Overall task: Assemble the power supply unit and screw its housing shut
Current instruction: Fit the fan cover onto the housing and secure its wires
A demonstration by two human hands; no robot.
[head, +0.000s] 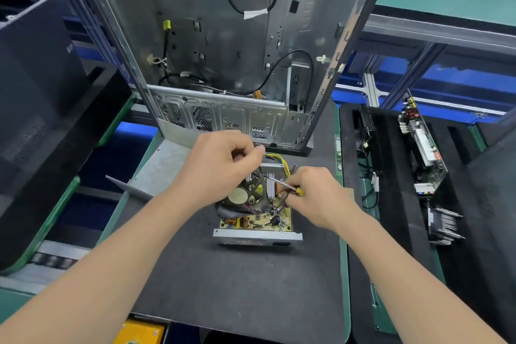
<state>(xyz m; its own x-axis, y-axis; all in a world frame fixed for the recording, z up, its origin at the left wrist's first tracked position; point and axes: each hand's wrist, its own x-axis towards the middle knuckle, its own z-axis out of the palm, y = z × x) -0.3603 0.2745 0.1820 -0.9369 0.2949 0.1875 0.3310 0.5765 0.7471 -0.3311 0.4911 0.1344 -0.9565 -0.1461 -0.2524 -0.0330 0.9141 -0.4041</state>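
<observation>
The open power supply unit [258,234] sits on the counter [237,288] directly beneath both hands. The right hand [314,197] grips a yellow-handled screwdriver [280,183], its shaft angled toward the left hand [220,159]. The left hand is curled above the unit's far side; I cannot tell whether it pinches anything. Beyond the hands stands an open computer case [223,36]

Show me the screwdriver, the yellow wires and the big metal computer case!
screwdriver [279,182], head view, on its metal shaft.
yellow wires [281,160], head view, on the bundle's bend.
computer case [223,45], head view, on its inner wall.
</observation>
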